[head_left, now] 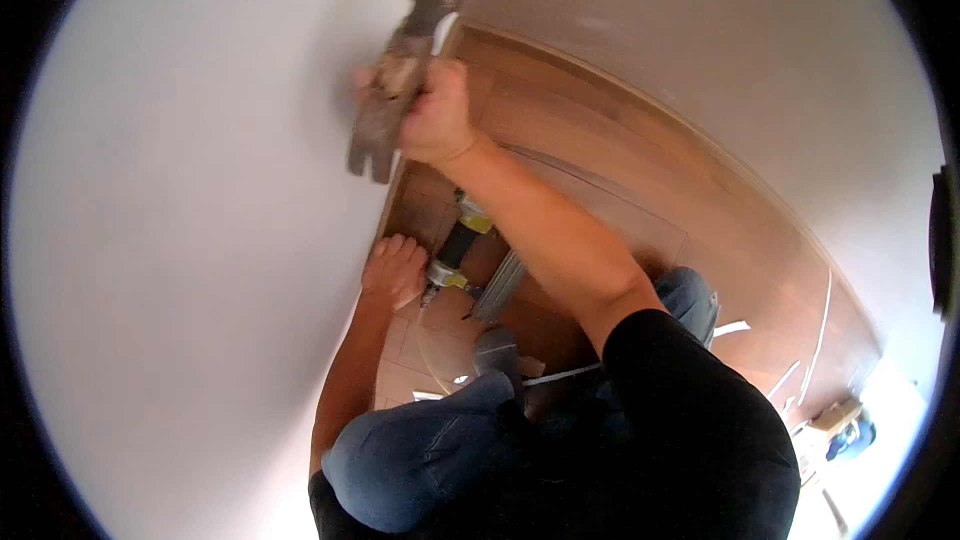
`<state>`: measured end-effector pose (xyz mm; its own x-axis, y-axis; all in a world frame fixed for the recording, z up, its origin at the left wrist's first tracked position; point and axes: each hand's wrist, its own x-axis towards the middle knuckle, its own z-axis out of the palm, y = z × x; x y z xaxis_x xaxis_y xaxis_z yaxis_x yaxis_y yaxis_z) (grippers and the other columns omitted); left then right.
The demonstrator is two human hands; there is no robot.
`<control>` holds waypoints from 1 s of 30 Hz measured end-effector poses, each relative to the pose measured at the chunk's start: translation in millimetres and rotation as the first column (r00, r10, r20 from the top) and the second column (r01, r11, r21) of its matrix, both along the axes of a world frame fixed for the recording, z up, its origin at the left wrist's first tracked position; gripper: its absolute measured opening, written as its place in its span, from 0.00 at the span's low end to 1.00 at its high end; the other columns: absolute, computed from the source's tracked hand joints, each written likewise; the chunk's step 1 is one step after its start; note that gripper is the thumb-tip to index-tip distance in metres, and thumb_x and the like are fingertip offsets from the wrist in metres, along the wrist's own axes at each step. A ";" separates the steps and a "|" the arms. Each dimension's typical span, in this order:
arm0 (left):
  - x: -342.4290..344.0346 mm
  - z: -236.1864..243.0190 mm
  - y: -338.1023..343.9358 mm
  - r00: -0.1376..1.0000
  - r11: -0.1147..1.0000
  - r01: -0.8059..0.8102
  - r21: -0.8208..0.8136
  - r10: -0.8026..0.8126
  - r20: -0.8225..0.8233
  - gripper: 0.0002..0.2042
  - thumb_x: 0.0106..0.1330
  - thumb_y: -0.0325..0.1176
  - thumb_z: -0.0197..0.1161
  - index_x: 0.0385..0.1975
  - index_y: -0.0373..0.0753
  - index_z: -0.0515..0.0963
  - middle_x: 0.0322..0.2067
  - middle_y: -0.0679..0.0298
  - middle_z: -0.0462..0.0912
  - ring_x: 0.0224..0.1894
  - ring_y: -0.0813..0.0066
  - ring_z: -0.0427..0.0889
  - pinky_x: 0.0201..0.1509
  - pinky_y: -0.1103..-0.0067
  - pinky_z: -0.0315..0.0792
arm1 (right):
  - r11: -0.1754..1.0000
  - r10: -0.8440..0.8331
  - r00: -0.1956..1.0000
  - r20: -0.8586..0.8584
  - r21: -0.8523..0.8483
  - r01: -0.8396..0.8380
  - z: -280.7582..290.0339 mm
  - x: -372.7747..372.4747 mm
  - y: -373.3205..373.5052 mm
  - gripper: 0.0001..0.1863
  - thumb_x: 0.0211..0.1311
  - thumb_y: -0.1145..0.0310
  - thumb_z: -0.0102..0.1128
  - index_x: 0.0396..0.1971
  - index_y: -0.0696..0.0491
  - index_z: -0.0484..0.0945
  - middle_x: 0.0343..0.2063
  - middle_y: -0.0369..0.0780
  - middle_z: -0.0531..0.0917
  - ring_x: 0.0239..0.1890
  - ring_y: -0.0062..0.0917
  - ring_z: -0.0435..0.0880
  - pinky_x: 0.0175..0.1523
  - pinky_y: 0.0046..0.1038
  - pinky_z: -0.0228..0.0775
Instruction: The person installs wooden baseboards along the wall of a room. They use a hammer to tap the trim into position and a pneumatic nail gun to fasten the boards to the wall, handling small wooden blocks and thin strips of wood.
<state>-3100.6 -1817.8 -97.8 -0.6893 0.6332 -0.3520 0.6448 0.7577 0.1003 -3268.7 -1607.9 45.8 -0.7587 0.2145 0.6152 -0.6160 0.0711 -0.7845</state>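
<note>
In my right hand point(440, 120) is a claw hammer point(400, 80), raised high beside the white wall. Its dark, worn head is slightly blurred; the forked claw points back toward me and the striking end points away. The handle is mostly hidden beneath the head. Down at the foot of that wall, my left hand point(398, 268) has its fingers bent and close together at the wall's lower edge. Whatever those fingers grip or press is hidden. Just right of my left hand, a yellow, black and silver nail gun point(462, 243) lies on the floor.
A thin air hose point(432, 350) trails from the nail gun toward my knee point(430, 450). Wood-look flooring point(600, 150) meets a second wall point(700, 30), edged with skirting point(640, 95). White strips point(785, 380) and a cardboard box point(838, 418) lie at the right.
</note>
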 end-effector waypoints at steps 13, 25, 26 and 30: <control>-5.7 5.6 11.1 0.993 0.997 0.037 0.070 -0.029 -0.112 0.09 0.57 0.35 0.65 0.36 0.41 0.81 0.42 0.60 0.80 0.54 0.59 0.74 0.61 0.63 0.66 | 0.996 -0.026 0.991 0.129 -0.084 0.037 -42.3 -17.2 3.8 0.06 0.52 0.80 0.71 0.30 0.59 0.83 0.24 0.41 0.86 0.27 0.20 0.84 0.34 0.26 0.78; -18.8 2.1 18.5 0.999 1.000 -0.024 -0.013 0.025 0.046 0.10 0.62 0.37 0.63 0.41 0.42 0.82 0.46 0.61 0.80 0.57 0.61 0.73 0.65 0.66 0.63 | 0.880 0.349 0.645 0.680 -0.474 0.024 -30.5 44.3 59.4 0.13 0.75 0.67 0.63 0.47 0.57 0.68 0.34 0.39 0.78 0.35 0.22 0.81 0.35 0.29 0.78; -20.7 4.2 21.9 0.999 1.000 -0.028 -0.013 0.029 0.041 0.10 0.62 0.37 0.63 0.41 0.42 0.82 0.46 0.61 0.80 0.57 0.61 0.73 0.65 0.66 0.63 | 0.783 0.352 0.647 0.676 -0.591 0.193 -47.6 41.1 62.6 0.12 0.77 0.64 0.59 0.45 0.57 0.69 0.34 0.39 0.77 0.34 0.23 0.80 0.35 0.29 0.78; -17.4 1.8 17.1 0.999 0.999 -0.033 -0.010 0.033 0.029 0.10 0.64 0.37 0.62 0.42 0.42 0.82 0.46 0.61 0.80 0.57 0.61 0.73 0.65 0.67 0.64 | 0.430 0.573 0.478 0.666 -0.741 0.516 -110.9 16.1 70.4 0.17 0.83 0.54 0.48 0.40 0.55 0.70 0.27 0.40 0.75 0.27 0.29 0.76 0.31 0.37 0.77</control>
<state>-3118.0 -1800.7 -96.0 -0.6993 0.6067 -0.3780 0.6162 0.7797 0.1114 -3252.5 -1537.5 -65.1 -0.6896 0.0869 -0.7189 0.2997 -0.8695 -0.3926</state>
